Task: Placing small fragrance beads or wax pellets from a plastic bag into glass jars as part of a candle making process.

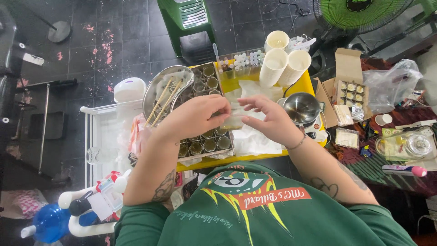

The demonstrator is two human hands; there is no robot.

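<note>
My left hand [195, 116] and my right hand [268, 119] meet over a yellow table [306, 84], both pinching a small clear glass jar [233, 122] with yellowish contents. Under the hands lies white paper towel [255, 141]. A tray of several small glass jars [205, 145] sits below and behind my left hand. A thin bracelet circles my right wrist.
A steel tray with wooden sticks [164, 93] lies at the left. Stacked white paper cups [284, 64] stand at the back, a small steel bowl [302, 107] to the right. Further right are an open cardboard box [348, 89], a plastic bag [391, 82] and a glass lid [416, 145]. A green fan [359, 13] stands behind.
</note>
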